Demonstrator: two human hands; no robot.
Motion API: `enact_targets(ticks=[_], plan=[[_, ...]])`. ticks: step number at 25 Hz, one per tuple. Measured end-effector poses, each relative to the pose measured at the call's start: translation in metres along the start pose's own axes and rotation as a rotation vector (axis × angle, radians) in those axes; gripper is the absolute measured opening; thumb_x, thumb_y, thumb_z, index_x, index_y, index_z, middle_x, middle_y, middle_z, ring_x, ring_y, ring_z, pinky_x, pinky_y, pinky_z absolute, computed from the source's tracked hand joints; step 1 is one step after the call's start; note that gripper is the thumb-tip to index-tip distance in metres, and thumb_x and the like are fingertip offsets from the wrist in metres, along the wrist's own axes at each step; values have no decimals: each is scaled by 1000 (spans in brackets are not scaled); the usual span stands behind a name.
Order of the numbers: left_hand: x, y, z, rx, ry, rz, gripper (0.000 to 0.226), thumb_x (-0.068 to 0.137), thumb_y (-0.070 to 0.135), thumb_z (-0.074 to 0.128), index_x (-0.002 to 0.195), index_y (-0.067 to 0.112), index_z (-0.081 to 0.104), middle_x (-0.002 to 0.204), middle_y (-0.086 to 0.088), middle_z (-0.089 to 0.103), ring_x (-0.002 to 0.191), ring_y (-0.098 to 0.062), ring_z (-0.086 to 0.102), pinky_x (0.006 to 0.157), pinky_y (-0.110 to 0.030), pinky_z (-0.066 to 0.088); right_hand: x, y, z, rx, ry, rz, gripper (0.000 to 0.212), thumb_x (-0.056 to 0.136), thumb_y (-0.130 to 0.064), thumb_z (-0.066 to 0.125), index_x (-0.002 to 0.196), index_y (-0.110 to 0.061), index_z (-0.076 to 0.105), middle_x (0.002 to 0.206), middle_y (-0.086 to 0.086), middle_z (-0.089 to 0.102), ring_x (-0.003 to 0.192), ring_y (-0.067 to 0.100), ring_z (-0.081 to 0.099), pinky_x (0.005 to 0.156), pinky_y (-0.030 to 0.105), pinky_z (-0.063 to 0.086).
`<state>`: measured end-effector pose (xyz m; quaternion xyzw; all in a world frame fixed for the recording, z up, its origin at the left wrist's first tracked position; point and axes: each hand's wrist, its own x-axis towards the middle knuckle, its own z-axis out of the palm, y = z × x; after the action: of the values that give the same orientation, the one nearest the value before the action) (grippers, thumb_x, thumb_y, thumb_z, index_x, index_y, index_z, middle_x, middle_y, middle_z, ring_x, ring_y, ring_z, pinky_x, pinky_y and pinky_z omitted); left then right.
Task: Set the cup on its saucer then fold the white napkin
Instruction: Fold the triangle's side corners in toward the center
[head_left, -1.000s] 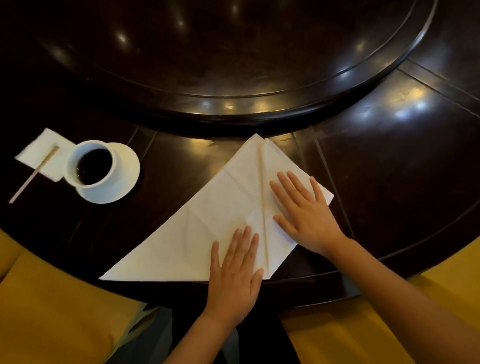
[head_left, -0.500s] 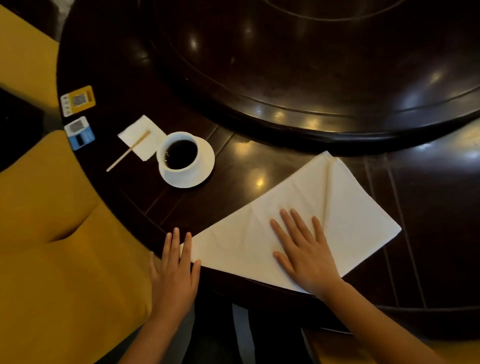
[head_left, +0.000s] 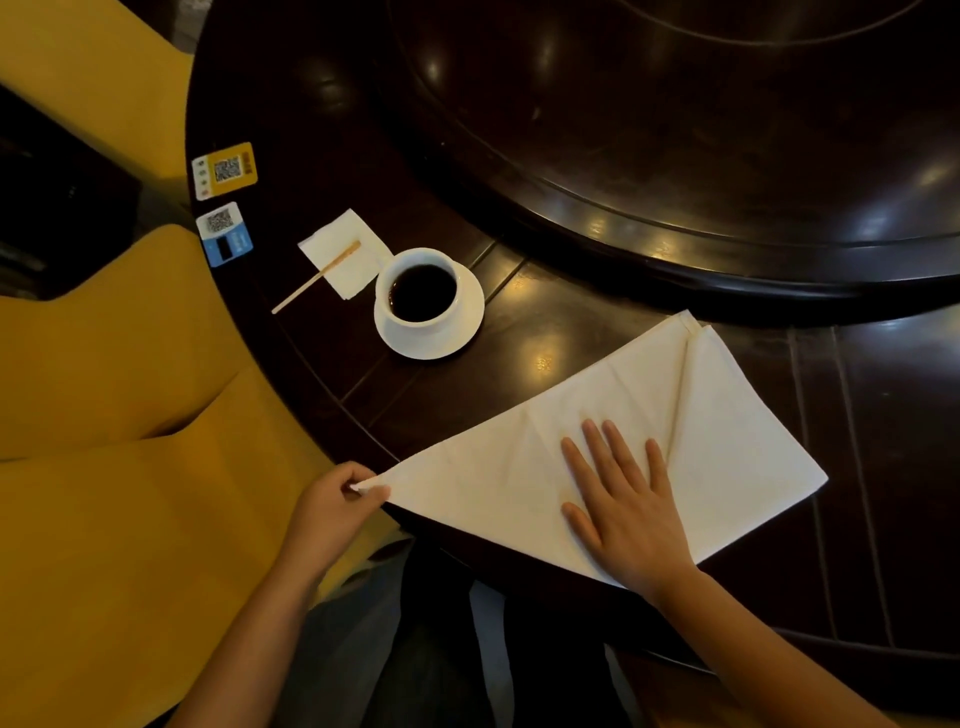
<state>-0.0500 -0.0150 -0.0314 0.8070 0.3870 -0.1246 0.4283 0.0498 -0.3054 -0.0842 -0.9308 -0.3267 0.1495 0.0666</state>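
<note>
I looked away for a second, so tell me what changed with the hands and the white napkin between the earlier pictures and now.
The left hand left the middle of the folded white cloth napkin, went out past the dark wooden table's edge, and now pinches the napkin's left corner. The right hand stayed pressed flat on the napkin. The white cup of dark coffee still sits on its white saucer.

Dark glossy round wooden table (head_left: 597, 322), grooved panel seams on its rim. Raised round turntable (head_left: 701, 119) at centre, same dark wood, catching soft ceiling-light reflections. Mustard-yellow upholstered chair (head_left: 119, 467) at left, second yellow chair (head_left: 98, 78) top left. Two QR-code stickers, yellow (head_left: 225, 170) and blue (head_left: 225, 234), at table edge. Room dim.
</note>
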Motion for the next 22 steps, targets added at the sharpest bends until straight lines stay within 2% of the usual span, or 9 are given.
enact_targets(ticks=[3,6,8,10,12,16,18,20,22], plan=[[-4,9,-16,-280,-6,-104,7,88,14,63,83,17,67,82,-2,67,79,-14,62,62,-23,44,0,-1,1,30,1,-5,67,93,-59,18,149,-25,2,158,3,2,144,25,-3,114,53,-2],[-11,28,-18,-414,9,-138,11,90,15,59,89,17,69,86,-4,69,85,-15,64,70,-26,46,1,-7,-7,137,43,18,66,91,-60,16,147,-30,-1,158,3,1,144,26,0,114,55,-2],[-18,49,-10,-437,-1,-104,15,90,15,58,85,21,71,82,-1,72,82,-13,66,69,-25,46,5,-24,-23,332,153,31,61,91,-57,28,144,-29,20,151,8,30,139,26,24,112,57,16],[-26,74,4,-444,-36,-62,16,89,16,59,82,23,73,80,3,74,80,-8,68,67,-21,47,14,-46,-42,462,343,-24,47,88,-51,44,129,-27,42,126,2,55,117,13,43,100,44,39],[-33,96,21,-476,-102,-52,14,88,19,60,85,22,73,83,5,74,81,-8,69,67,-20,51,22,-63,-56,502,455,-72,35,84,-48,55,112,-28,50,105,-4,64,100,8,45,89,28,38],[-36,124,48,-515,-220,-65,18,90,23,58,84,19,75,83,-1,75,86,-16,70,77,-30,55,33,-58,-69,584,503,-34,19,78,-34,66,90,-20,61,86,-3,68,87,8,50,83,22,34],[-34,135,56,-558,-251,-86,22,91,24,56,84,18,76,84,-1,75,87,-16,70,77,-27,55,32,-43,-71,610,517,27,14,77,-29,67,84,-17,65,80,-2,68,85,8,49,79,23,37],[-32,145,64,-610,-343,-74,25,92,20,53,85,18,76,86,-2,76,87,-15,70,73,-21,55,29,-28,-75,671,509,92,9,77,-26,67,81,-18,66,76,-3,68,75,6,52,77,26,41],[-28,157,75,-637,-425,-40,27,92,14,51,87,17,77,89,-2,76,89,-13,70,74,-18,54,27,-7,-81,729,501,165,5,79,-27,67,81,-23,66,74,-11,65,68,-1,53,77,24,41]])
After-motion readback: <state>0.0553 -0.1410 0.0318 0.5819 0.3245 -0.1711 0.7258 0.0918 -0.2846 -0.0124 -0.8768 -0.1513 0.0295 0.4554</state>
